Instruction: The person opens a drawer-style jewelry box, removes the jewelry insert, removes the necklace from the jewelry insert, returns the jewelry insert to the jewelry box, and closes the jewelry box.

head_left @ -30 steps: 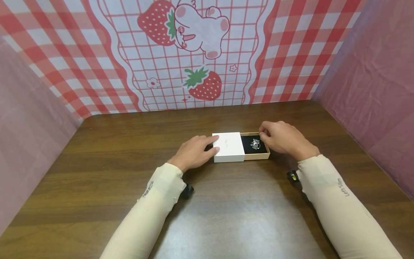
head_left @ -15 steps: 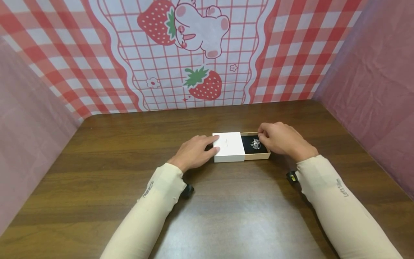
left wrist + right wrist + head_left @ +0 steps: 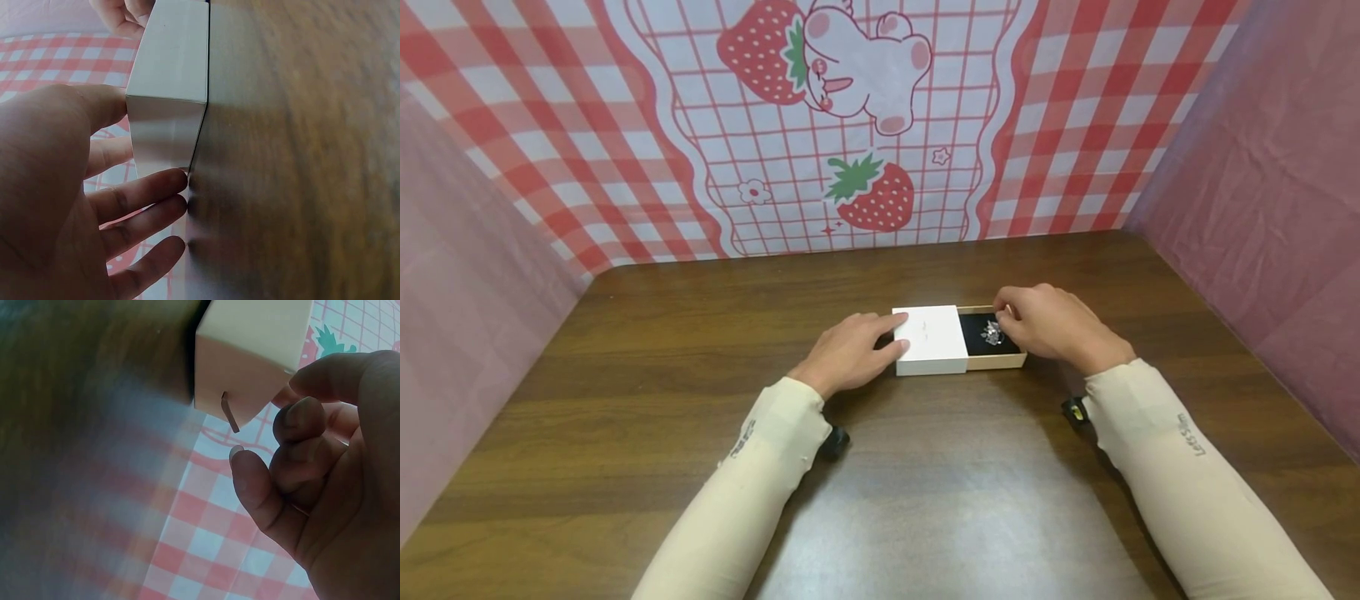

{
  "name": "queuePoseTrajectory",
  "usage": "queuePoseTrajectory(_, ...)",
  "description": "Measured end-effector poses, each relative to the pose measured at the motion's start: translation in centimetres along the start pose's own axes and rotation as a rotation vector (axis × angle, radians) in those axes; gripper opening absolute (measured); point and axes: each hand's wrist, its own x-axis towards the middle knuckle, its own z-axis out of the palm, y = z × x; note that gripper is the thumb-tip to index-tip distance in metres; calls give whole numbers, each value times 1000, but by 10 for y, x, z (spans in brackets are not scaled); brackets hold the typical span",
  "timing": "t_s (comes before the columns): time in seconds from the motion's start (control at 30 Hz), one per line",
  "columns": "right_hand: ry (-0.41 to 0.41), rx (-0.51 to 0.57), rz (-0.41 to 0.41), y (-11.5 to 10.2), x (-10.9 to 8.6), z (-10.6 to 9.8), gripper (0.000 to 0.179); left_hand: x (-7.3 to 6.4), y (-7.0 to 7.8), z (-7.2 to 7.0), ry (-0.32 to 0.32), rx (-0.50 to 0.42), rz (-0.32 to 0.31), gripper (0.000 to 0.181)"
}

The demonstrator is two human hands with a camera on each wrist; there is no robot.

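Observation:
A white box sleeve [image 3: 930,340] lies on the table, with its tan drawer [image 3: 996,362] pulled partway out to the right. On the drawer's black lining [image 3: 973,334] sits a glittery silver ring [image 3: 992,333]. My left hand [image 3: 852,352] rests thumb and index finger on the sleeve's left edge, other fingers extended by its end face in the left wrist view. My right hand [image 3: 1060,326] reaches over the drawer's right end, thumb and index tips at the ring; whether they pinch it is hidden. In the right wrist view, a brown pull tab [image 3: 230,412] hangs apart from the curled fingers.
The box stands on a brown wood-grain table [image 3: 880,500]. Behind it hangs a red-and-white checked cloth [image 3: 1075,125] with strawberry prints. Pink cloths [image 3: 1262,208] close off both sides.
My right hand has shifted slightly left over the drawer, bringing its fingertips closer to the ring. The left hand and the box stay in place.

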Motion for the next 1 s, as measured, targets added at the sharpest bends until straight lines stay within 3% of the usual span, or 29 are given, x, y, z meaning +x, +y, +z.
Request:
queuePoseTrajectory(0.57, -12, -25, -36, 0, 1, 3, 16, 0, 0, 0, 2, 8, -7, 55)
queuePoseTrajectory(1.0, -50, -33, -23, -3, 1, 4, 21, 1, 0, 1, 0, 12, -7, 55)
